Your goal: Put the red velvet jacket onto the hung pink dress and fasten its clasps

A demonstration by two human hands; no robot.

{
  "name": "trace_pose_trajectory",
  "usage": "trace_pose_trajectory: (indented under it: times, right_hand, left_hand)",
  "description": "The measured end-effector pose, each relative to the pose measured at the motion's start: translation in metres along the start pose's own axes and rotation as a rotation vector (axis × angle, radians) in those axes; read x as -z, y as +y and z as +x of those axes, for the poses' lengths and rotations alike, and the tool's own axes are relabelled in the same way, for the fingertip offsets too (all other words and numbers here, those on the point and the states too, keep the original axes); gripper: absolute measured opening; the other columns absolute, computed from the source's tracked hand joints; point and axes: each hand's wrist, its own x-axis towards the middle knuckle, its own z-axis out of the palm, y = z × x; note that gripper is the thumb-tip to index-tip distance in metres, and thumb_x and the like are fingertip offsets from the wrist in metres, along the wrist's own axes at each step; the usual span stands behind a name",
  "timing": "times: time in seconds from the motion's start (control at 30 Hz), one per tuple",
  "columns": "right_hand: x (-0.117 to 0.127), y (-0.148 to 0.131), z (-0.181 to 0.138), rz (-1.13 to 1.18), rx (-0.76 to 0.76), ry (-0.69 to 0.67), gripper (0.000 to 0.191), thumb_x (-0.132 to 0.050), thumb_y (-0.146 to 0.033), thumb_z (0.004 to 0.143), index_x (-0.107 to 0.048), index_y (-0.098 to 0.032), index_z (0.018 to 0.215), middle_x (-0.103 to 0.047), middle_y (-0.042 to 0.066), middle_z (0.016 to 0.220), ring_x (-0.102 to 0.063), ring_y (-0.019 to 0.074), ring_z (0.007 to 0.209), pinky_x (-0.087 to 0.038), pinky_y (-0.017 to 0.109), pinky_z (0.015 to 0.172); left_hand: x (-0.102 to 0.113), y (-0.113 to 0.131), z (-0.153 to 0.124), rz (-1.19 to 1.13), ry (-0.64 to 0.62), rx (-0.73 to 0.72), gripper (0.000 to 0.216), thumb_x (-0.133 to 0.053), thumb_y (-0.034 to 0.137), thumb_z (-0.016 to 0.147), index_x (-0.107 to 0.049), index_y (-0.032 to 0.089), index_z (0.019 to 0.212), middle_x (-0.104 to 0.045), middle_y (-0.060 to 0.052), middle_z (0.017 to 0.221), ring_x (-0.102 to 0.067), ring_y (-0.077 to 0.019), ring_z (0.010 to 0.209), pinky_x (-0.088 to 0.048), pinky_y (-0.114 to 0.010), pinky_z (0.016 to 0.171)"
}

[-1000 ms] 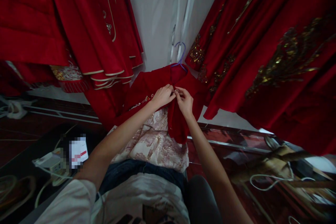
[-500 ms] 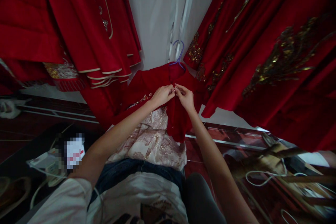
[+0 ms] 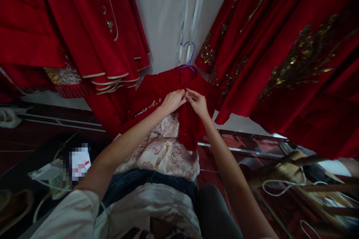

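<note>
A red jacket [image 3: 157, 82] is spread in front of me on a purple hanger [image 3: 192, 56], with its collar toward the far side. My left hand [image 3: 174, 101] is closed in a pinch at the jacket's front edge, just below the collar. Close against it, my right hand [image 3: 198, 103] pinches a small shiny beaded button [image 3: 187, 93] between thumb and fingers. The fingertips of both hands nearly touch, and what lies right between them is partly hidden. Under the jacket, a pale pink and gold brocade cloth [image 3: 171, 157] lies over my lap.
Red embroidered garments hang at the left [image 3: 84, 37] and right [image 3: 280, 63]. A pale wall with a metal rail [image 3: 196, 11] stands behind the hanger. A dark surface [image 3: 33, 157] with cables is at the left. Wooden bars [image 3: 322, 190] and white cords are at the lower right.
Both hands stay at the same spot on the jacket, with only slight finger movement. The beaded button shows a little more clearly now. The whole view has shifted slightly.
</note>
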Motion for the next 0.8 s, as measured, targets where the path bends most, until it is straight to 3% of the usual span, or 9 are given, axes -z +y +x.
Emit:
trace_pose_trajectory:
  times: [0.13,0.43,0.63,0.8]
  right_hand:
    - [0.004,-0.002,0.002,0.025,-0.025,0.000,0.048,-0.071,-0.038,0.075,-0.067,-0.018,0.118,-0.073,0.010,0.108,-0.071,0.0207,0.093,-0.056,0.039,0.090]
    - [0.006,-0.008,0.008,0.031,-0.021,-0.019,0.052,-0.072,-0.041,0.073,-0.067,-0.014,0.117,-0.070,0.012,0.114,-0.069,0.0230,0.098,-0.052,0.042,0.096]
    - [0.003,-0.006,0.007,0.125,-0.058,-0.030,0.055,-0.072,-0.045,0.073,-0.066,-0.015,0.119,-0.068,0.011,0.120,-0.065,0.0249,0.109,-0.049,0.043,0.102]
    - [-0.002,-0.001,0.005,0.212,-0.099,0.017,0.054,-0.074,-0.044,0.070,-0.066,-0.016,0.116,-0.069,0.010,0.118,-0.066,0.0225,0.107,-0.049,0.041,0.101]
  left_hand:
    - [-0.008,-0.004,0.005,-0.119,0.064,-0.017,0.009,-0.055,0.026,0.087,-0.057,0.018,0.086,-0.064,-0.004,0.079,-0.059,-0.0163,0.067,-0.043,-0.026,0.063]
    - [-0.008,-0.007,0.016,-0.195,0.072,-0.101,0.006,-0.057,0.021,0.082,-0.056,0.016,0.078,-0.058,-0.001,0.070,-0.051,-0.0124,0.060,-0.035,-0.024,0.058]
    - [-0.009,-0.011,0.021,-0.189,0.068,-0.168,0.008,-0.056,0.023,0.085,-0.057,0.016,0.082,-0.056,0.000,0.072,-0.049,-0.0117,0.060,-0.034,-0.024,0.057]
    - [-0.001,-0.016,0.023,-0.063,-0.021,-0.260,0.011,-0.053,0.025,0.089,-0.058,0.017,0.094,-0.058,-0.003,0.085,-0.055,-0.0147,0.071,-0.039,-0.025,0.063]
